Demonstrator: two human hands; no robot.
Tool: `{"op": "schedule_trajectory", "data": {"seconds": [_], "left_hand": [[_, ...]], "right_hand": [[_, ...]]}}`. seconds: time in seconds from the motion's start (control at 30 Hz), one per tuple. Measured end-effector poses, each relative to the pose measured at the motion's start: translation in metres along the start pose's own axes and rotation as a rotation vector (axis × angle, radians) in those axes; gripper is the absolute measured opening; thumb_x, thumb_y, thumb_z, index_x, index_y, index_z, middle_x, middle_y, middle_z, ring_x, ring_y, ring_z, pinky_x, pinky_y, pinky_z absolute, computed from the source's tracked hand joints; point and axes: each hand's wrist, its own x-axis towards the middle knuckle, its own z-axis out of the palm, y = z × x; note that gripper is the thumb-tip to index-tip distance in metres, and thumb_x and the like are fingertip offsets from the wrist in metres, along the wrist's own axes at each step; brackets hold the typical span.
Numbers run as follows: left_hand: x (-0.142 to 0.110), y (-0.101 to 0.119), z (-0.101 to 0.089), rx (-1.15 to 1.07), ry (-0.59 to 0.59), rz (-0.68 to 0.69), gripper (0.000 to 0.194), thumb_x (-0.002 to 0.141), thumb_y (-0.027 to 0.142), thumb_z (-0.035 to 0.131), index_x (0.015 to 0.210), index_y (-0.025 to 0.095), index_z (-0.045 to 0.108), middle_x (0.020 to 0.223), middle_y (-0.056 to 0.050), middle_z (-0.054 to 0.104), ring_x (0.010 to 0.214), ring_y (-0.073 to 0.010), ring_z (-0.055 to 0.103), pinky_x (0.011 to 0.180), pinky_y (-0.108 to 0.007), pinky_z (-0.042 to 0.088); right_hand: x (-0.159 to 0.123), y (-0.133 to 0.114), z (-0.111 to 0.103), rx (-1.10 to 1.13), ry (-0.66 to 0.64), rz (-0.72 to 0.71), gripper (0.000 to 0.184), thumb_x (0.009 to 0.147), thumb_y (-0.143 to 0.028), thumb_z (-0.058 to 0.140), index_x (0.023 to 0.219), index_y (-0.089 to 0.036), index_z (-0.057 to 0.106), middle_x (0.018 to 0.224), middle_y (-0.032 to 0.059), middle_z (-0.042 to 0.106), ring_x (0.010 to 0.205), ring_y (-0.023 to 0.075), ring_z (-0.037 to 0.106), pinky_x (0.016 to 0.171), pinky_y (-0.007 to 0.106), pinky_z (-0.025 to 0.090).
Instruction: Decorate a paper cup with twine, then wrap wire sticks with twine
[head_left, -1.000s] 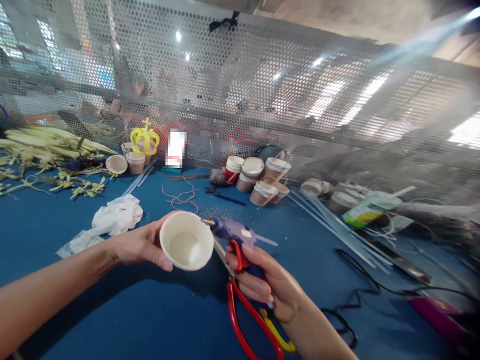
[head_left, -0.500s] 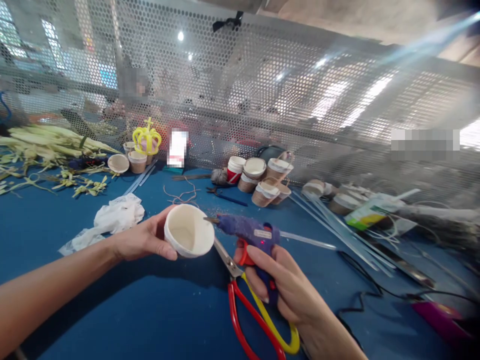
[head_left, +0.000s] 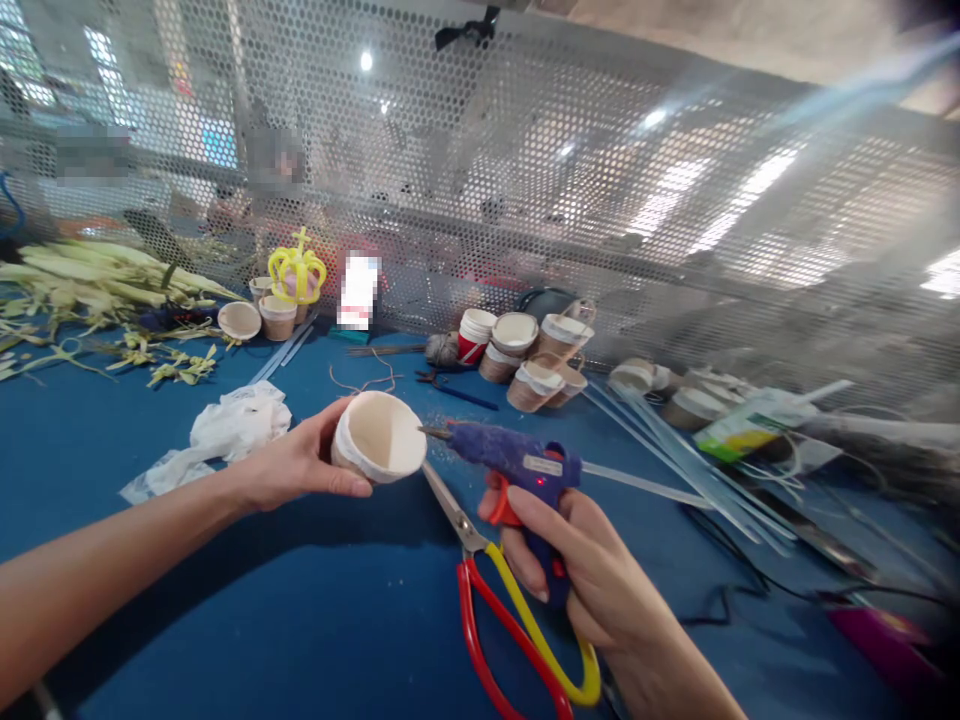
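Observation:
My left hand [head_left: 315, 452] is closed round the side of a small white cup [head_left: 380, 437], which is tilted so that its hollow inside faces me. In my right hand [head_left: 559, 540] is a blue hot glue gun [head_left: 510, 455] with an orange trigger and a small red light. Its metal nozzle points left and lies right by the cup's rim; whether they touch I cannot tell. A clear glue stick [head_left: 645, 483] juts from the gun's back. Below the gun, scissors [head_left: 480, 560] with one red and one yellow handle lie on the blue table, partly behind my right hand.
A crumpled white cloth [head_left: 240, 425] lies left of the cup. Several small pots [head_left: 534, 385] stand at the back, beside loose clear glue sticks [head_left: 667, 450]. Pale dried husks [head_left: 97, 280] and a yellow crown [head_left: 298, 272] are at back left. Behind rises a perforated metal screen [head_left: 420, 180].
The glue gun has moved slightly right and its nozzle has drawn back from over the cup's opening to the rim. The cup has tipped a little in my left hand.

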Motion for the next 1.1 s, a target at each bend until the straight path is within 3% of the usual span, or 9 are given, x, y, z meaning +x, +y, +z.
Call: {"op": "schedule_trajectory", "data": {"seconds": [0.23, 0.43, 0.53, 0.73, 0.9, 1.1], "left_hand": [[-0.003, 0.003, 0.005, 0.025, 0.039, 0.027, 0.074, 0.053, 0.017, 0.072, 0.118, 0.018, 0.038, 0.117, -0.01, 0.053, 0.1, -0.023, 0.052, 0.083, -0.034, 0.043], [0.0, -0.003, 0.005, 0.107, 0.08, 0.085, 0.07, 0.055, 0.02, 0.072, 0.115, 0.02, 0.036, 0.114, -0.008, 0.052, 0.104, -0.0217, 0.049, 0.089, -0.035, 0.039], [0.0, -0.005, 0.006, 0.209, 0.098, 0.133, 0.068, 0.055, 0.023, 0.072, 0.111, 0.02, 0.035, 0.11, -0.008, 0.052, 0.103, -0.0225, 0.05, 0.087, -0.037, 0.041], [-0.002, -0.004, 0.007, 0.401, 0.138, 0.233, 0.064, 0.055, 0.027, 0.073, 0.105, 0.02, 0.033, 0.106, -0.006, 0.051, 0.099, -0.0228, 0.051, 0.086, -0.039, 0.04], [-0.002, -0.002, 0.006, 0.515, 0.224, 0.269, 0.063, 0.055, 0.03, 0.072, 0.104, 0.02, 0.034, 0.104, -0.006, 0.05, 0.094, -0.0215, 0.051, 0.082, -0.037, 0.042], [-0.002, -0.004, 0.004, 0.578, 0.255, 0.29, 0.062, 0.055, 0.032, 0.072, 0.104, 0.02, 0.036, 0.104, -0.006, 0.05, 0.094, -0.0226, 0.052, 0.08, -0.036, 0.043]], "right_hand": [[0.003, 0.003, 0.004, 0.07, 0.002, 0.033, 0.029, 0.074, -0.039, 0.056, 0.069, -0.011, 0.057, 0.032, -0.0047, 0.042, 0.031, 0.0035, 0.032, 0.035, 0.016, 0.019], [0.002, 0.006, 0.009, 0.08, -0.102, 0.036, 0.03, 0.075, -0.04, 0.054, 0.071, -0.011, 0.057, 0.033, -0.0046, 0.043, 0.03, 0.0039, 0.032, 0.034, 0.017, 0.019], [0.003, 0.007, 0.008, 0.061, -0.015, -0.002, 0.03, 0.076, -0.04, 0.054, 0.072, -0.011, 0.058, 0.034, -0.0051, 0.042, 0.031, 0.0044, 0.032, 0.035, 0.018, 0.02], [0.003, 0.002, 0.001, -0.233, 0.023, -0.109, 0.034, 0.074, -0.044, 0.054, 0.064, -0.011, 0.059, 0.037, -0.0014, 0.048, 0.036, 0.0074, 0.041, 0.04, 0.021, 0.032], [-0.003, -0.004, -0.002, -0.367, 0.136, -0.131, 0.03, 0.071, -0.044, 0.058, 0.071, -0.014, 0.06, 0.039, -0.0026, 0.05, 0.036, 0.0092, 0.044, 0.039, 0.022, 0.035], [-0.005, -0.003, -0.002, -0.504, 0.214, -0.131, 0.032, 0.068, -0.042, 0.061, 0.049, -0.018, 0.049, 0.037, -0.002, 0.049, 0.036, 0.0097, 0.043, 0.039, 0.023, 0.036]]}}
